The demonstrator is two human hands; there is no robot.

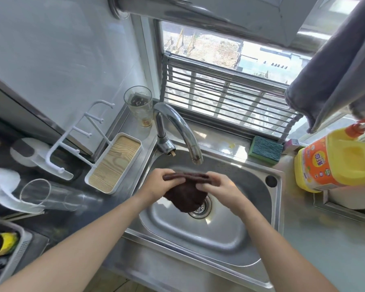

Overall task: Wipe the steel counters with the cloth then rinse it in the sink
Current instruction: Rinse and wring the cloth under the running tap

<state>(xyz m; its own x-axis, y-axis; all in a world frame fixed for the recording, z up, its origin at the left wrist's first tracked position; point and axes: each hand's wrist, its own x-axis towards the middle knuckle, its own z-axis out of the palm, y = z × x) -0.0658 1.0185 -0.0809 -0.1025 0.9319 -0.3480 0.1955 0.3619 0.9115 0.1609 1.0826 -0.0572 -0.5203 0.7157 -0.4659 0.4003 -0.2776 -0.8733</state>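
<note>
A dark brown cloth [185, 197] hangs bunched over the steel sink [198, 234], just below the curved tap [183, 131]. My left hand [158, 184] grips its left upper edge and my right hand [217, 186] grips its right upper edge, the two hands close together. The cloth's lower part droops toward the drain strainer [199, 208]. No water is visibly running from the spout.
A white tray with a wood-grain base [114, 163] and a white hook rack [78, 131] stand left of the sink. A tall glass [139, 106] is behind the tap. A green sponge [264, 149] and a yellow detergent jug [335, 161] sit at the right. A grey towel [335, 66] hangs above.
</note>
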